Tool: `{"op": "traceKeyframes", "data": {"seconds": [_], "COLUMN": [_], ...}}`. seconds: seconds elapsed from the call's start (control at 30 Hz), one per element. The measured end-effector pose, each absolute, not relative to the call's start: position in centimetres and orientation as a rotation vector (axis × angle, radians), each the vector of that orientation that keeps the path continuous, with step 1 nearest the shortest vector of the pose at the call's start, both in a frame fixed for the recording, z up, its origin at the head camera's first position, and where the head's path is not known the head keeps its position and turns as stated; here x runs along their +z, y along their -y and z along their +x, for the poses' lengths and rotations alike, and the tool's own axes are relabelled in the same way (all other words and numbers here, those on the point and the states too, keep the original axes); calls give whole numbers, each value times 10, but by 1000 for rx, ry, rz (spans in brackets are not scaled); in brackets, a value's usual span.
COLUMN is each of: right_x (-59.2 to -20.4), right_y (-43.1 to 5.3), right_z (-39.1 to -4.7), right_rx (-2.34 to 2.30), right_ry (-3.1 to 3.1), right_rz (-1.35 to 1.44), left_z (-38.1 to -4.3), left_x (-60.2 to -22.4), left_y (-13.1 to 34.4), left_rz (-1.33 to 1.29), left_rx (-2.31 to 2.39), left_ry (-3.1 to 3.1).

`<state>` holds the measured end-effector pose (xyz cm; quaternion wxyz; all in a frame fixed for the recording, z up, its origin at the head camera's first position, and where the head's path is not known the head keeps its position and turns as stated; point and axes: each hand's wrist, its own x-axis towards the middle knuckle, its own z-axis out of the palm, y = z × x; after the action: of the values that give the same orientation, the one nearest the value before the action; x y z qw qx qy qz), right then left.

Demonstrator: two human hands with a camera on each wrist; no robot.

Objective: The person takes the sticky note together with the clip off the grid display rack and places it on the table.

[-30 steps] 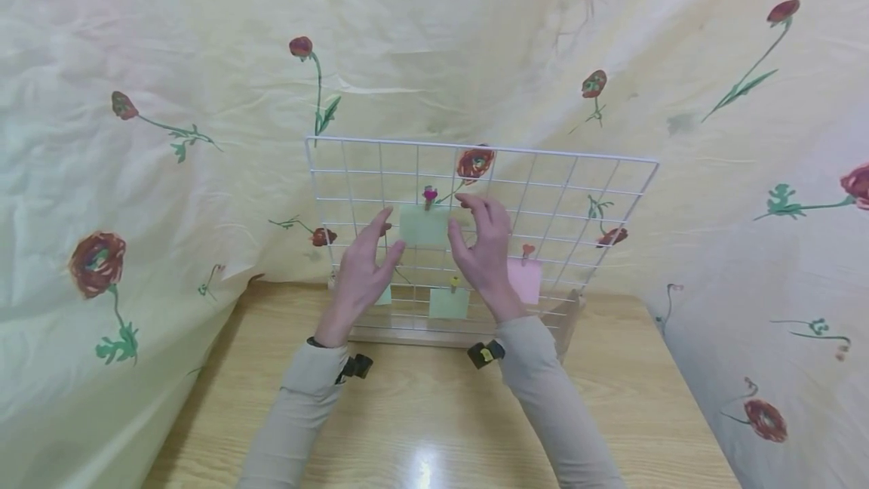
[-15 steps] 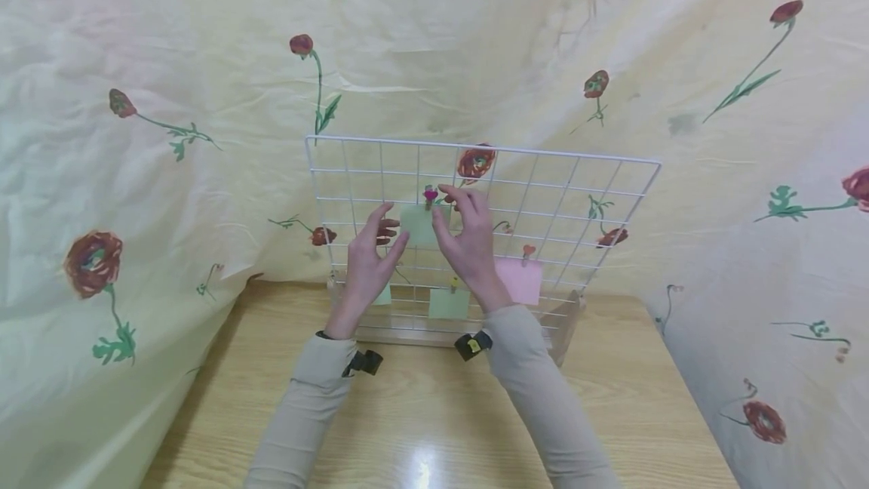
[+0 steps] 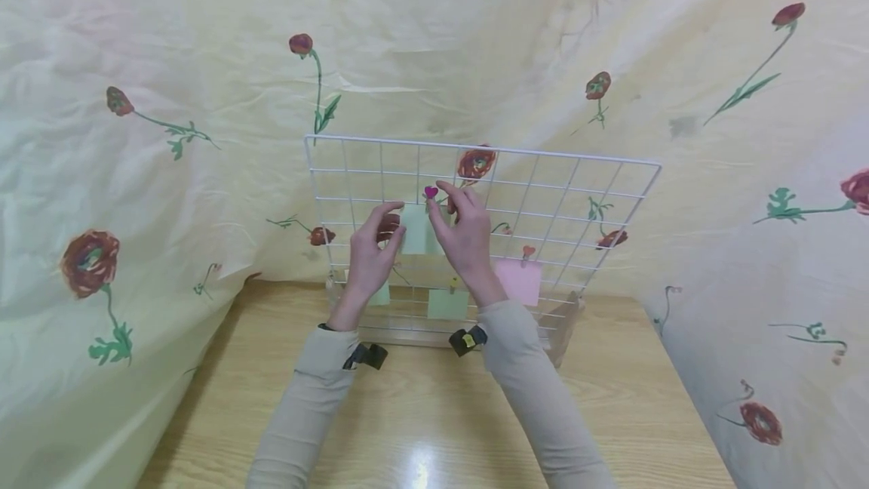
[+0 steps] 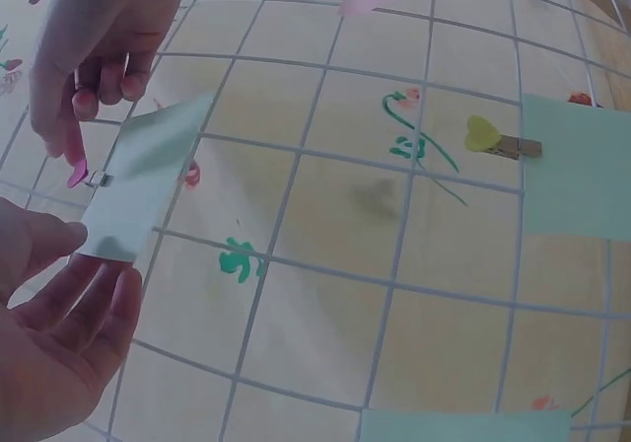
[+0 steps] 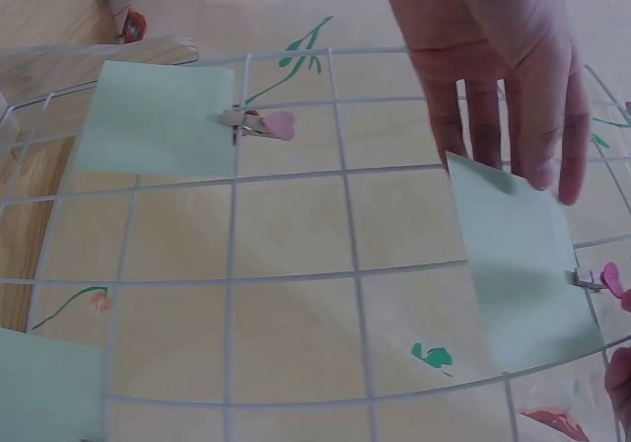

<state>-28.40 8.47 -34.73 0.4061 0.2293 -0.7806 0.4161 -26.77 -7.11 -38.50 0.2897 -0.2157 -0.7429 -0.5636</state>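
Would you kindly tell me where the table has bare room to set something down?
Between the left sleeve and right sleeve, the wooden table looks bare; so does the patch right of that sleeve, toward the flowered cloth. The wire grid is crowded where left hand and right hand flank the upper green card and heart clip.

head view farther off, facing forward and down, close wrist views facing grid [image 5: 229, 281], sharing magenta-clipped card [image 4: 143, 184]
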Motion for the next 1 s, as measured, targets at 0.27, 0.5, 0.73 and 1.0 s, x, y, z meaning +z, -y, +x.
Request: {"op": "traceKeyframes", "data": {"seconds": [0.27, 0.5, 0.73, 1.0], "right_x": [-336, -333, -332, -327], "right_y": [-83, -78, -74, -70], "right_z": [-283, -283, -282, -279], "right_rx": [996, 1026, 1352, 1249], "right_ry": [2194, 2244, 2151, 2227], "right_rz": [475, 383, 351, 274], "left_z": [-260, -245, -262, -274], "left_x": [-373, -359, -379, -392], "left_y": [67, 66, 66, 68], "left_rz": [-488, -481, -495, -463], "left_rx": [-1617, -1635, -1646, -1575], "left_ry": [1965, 1932, 1900, 1894]}}
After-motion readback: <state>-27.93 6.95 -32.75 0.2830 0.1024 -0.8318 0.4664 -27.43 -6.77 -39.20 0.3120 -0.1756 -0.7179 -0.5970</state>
